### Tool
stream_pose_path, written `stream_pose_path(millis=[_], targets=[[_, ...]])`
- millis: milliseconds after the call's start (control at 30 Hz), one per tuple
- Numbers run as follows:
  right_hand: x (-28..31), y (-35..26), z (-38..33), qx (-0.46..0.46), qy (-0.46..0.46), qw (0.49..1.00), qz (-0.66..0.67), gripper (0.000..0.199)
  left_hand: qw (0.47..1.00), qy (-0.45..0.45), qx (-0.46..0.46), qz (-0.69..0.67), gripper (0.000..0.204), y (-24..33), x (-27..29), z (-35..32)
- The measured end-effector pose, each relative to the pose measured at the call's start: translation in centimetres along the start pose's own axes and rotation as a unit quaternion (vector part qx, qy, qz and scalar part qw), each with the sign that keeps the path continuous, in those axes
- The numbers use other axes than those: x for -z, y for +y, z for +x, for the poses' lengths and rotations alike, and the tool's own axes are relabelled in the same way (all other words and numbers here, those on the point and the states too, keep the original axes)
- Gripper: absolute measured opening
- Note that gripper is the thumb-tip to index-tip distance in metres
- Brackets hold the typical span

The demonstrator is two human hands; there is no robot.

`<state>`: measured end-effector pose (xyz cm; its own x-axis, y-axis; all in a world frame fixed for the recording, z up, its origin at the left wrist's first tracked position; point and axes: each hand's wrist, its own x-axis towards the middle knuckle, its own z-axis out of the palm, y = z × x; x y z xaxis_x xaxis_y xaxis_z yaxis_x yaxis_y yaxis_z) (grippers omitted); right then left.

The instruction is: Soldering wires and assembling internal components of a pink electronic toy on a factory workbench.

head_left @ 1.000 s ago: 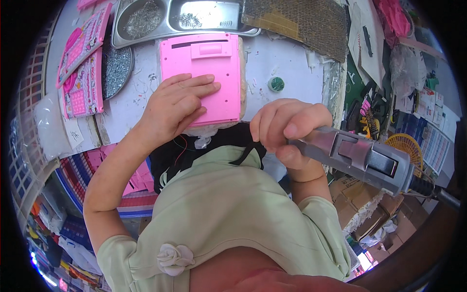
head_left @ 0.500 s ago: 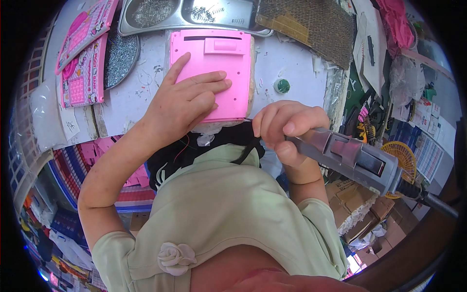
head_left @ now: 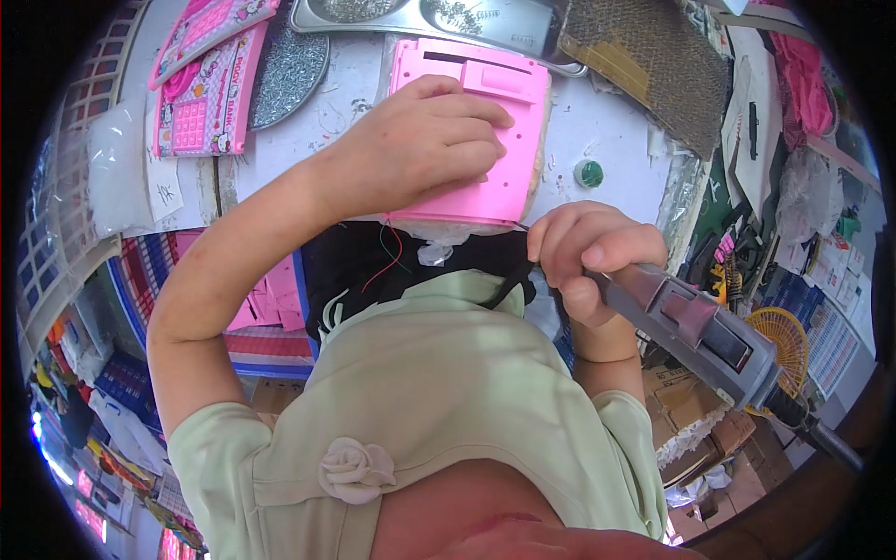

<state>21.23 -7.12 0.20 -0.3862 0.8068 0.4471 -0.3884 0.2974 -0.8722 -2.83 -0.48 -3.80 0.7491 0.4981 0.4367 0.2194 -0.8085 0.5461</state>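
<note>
From the head view, the left hand [head_left: 425, 140] presses flat, fingers spread, on the pink plastic housing [head_left: 485, 121] lying back-up at the white bench's [head_left: 607, 121] near edge, while the right hand [head_left: 588, 257] is clenched round a grey electric screwdriver [head_left: 695, 327] held just off its lower right corner. I'd judge the fastening unfinished, since loose wires [head_left: 387, 257] hang beneath; room is tight, with metal trays [head_left: 448, 19] just behind.
</note>
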Motion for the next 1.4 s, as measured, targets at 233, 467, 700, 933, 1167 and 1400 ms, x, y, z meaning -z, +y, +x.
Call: stream_pose_path(millis=[233, 467, 700, 933, 1167, 1400], targets=[[0.2, 0.2, -0.3, -0.003, 0.022, 1.0, 0.002, 0.033, 0.997, 0.049, 0.058, -0.006, 0.014, 0.9, -1.4, -0.4], [0.0, 0.1, -0.1, 0.011, 0.017, 0.999, -0.029, 0.032, 0.996, 0.04, 0.076, 0.005, 0.014, 1.1, -1.2, -0.2], [-0.2, 0.1, 0.6, 0.026, -0.044, 0.995, -0.086, 0.031, 0.997, 0.023, 0.073, 0.016, 0.012, 1.0, -1.1, -0.6], [1.3, -0.2, 2.8, 0.014, -0.058, 0.998, -0.02, 0.029, 0.996, 0.022, 0.088, 0.003, 0.011, 1.2, -1.0, -0.3], [0.3, 0.9, 4.0, 0.048, -0.037, 0.996, -0.061, 0.028, 0.996, 0.029, 0.089, -0.002, 0.01, 1.1, -1.2, -0.4], [0.6, 2.1, 4.8, 0.048, -0.105, 0.992, -0.049, 0.025, 0.995, 0.042, 0.089, -0.029, 0.014, 0.9, -1.4, -0.7]])
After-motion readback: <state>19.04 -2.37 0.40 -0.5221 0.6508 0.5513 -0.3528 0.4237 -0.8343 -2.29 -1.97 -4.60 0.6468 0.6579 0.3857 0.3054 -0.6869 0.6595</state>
